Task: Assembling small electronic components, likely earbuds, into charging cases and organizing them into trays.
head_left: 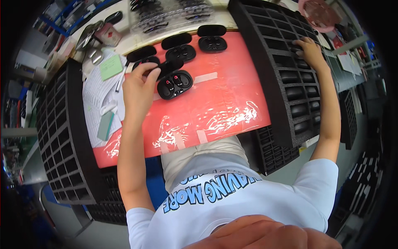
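Four open black earbud cases lie in a loose row on the red mat (224, 103) at the centre of the frame, lids back, probably so the cradles can be reached from above. The left hand (139, 89), centre left, has its fingers curled and pinched over the open case at upper left (143, 57); what, if anything, sits between the fingertips is too small to tell. Just to its right lies the nearest case (175, 84), with two earbuds showing red marks. The right hand (311, 52), upper right, presses down with bent fingers into a slot of the black foam tray (286, 66), whose cells keep cases apart (several lower cells look filled); the palm hides whatever it grips. An emptier foam tray (62, 137) fills the left edge, its far end blurred.
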The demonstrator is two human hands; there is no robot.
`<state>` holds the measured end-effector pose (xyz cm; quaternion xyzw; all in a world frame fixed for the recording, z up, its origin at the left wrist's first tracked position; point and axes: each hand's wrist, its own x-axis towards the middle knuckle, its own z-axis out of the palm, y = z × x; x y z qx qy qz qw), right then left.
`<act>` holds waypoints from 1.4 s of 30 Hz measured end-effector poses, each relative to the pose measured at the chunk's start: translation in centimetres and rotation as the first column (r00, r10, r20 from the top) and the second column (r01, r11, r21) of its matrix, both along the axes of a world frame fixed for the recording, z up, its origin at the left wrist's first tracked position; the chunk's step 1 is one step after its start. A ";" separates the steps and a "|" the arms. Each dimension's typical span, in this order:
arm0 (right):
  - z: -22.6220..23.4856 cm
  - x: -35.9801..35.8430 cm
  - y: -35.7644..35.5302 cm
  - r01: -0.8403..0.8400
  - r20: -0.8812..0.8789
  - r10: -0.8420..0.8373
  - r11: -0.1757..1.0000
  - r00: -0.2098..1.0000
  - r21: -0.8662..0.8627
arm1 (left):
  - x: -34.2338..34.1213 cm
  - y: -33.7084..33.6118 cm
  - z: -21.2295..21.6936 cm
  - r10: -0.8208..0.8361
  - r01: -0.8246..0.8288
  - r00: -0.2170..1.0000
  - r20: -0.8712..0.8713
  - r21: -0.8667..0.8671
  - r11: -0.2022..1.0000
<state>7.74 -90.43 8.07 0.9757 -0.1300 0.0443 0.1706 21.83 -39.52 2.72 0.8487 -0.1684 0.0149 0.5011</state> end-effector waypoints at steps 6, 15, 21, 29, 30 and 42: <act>-0.7 0.8 -2.1 -0.138 -0.039 0.135 0.986 0.990 -0.089 | 1.1 3.8 0.4 0.008 -0.009 1.000 0.007 0.036 0.999; 5.5 1.0 3.9 -0.184 0.234 0.082 0.868 0.969 0.461 | 0.8 5.0 -0.1 0.045 -0.130 0.934 0.354 0.222 0.966; 2.4 6.1 20.9 -0.372 0.307 0.422 0.078 0.853 0.925 | -4.0 0.0 1.8 -0.292 0.315 0.938 0.187 -0.106 0.943; -1.8 7.8 28.0 -0.424 0.281 0.715 0.024 0.641 0.905 | -6.1 -1.8 -3.4 -0.248 0.161 0.966 -0.071 -0.586 0.794; -2.0 7.5 27.9 -0.303 0.228 0.685 -0.010 0.692 0.953 | -6.1 -1.6 -3.9 -0.226 0.177 0.974 -0.033 -0.516 0.838; -4.8 11.9 27.7 -0.423 0.212 0.506 0.348 0.836 0.837 | -8.6 -3.0 -4.8 -0.337 0.262 0.823 0.458 0.220 0.940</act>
